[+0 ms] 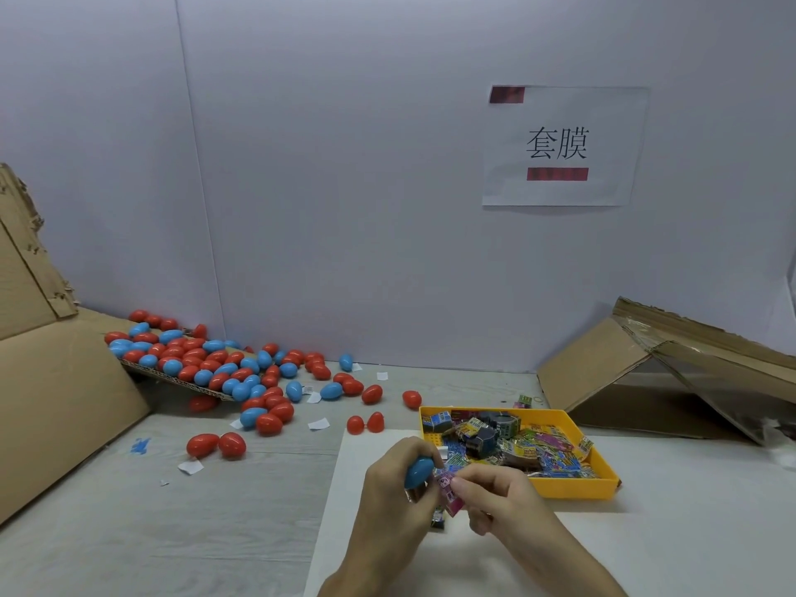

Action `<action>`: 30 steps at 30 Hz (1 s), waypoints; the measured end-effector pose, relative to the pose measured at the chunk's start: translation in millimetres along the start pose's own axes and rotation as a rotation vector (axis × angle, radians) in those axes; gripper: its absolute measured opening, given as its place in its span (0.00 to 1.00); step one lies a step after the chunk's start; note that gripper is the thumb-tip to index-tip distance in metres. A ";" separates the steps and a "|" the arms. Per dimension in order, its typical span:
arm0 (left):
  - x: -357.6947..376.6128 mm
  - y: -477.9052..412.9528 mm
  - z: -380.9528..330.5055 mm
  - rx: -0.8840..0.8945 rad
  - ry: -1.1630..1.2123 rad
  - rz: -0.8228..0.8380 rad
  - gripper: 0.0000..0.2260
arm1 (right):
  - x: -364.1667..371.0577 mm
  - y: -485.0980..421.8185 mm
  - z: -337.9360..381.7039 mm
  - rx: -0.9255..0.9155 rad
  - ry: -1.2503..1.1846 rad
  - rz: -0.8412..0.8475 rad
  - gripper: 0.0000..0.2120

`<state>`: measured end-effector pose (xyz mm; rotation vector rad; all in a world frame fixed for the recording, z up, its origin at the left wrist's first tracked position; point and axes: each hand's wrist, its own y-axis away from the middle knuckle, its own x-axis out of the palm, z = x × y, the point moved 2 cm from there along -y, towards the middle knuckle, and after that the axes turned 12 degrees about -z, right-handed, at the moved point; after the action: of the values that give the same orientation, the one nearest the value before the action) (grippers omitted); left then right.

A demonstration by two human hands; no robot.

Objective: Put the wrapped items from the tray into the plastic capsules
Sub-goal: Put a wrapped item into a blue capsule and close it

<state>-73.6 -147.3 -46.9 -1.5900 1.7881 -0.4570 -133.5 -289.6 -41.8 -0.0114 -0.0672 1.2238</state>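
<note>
Head view | left hand [394, 499] grips blue capsule [418, 470], right hand [495, 495] pinches pink wrapped item [449, 493] against it, just beside yellow tray [568, 489] | capsule mouth hidden, likely open | risk: wrapper corner snags rim, halves won't close

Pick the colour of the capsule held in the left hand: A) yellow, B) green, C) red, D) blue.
D: the left hand grips a blue capsule, while the right hand pinches a pink wrapped item right beside it.
</note>
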 end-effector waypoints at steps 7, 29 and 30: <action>-8.9 -14.9 2.3 -0.705 0.712 0.142 0.19 | -3.8 1.3 6.1 -0.036 -0.044 -0.038 0.14; -7.7 -12.7 -3.8 -0.814 0.786 0.220 0.16 | -8.4 7.6 15.5 -0.032 -0.181 -0.186 0.18; -5.7 -12.0 -2.9 -0.815 0.757 0.228 0.18 | -8.2 8.0 16.0 -0.038 -0.172 -0.187 0.19</action>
<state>-66.9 -144.5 -35.4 -1.8148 2.9719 -0.2299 -144.6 -295.0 -26.6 0.0652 -0.2365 1.0344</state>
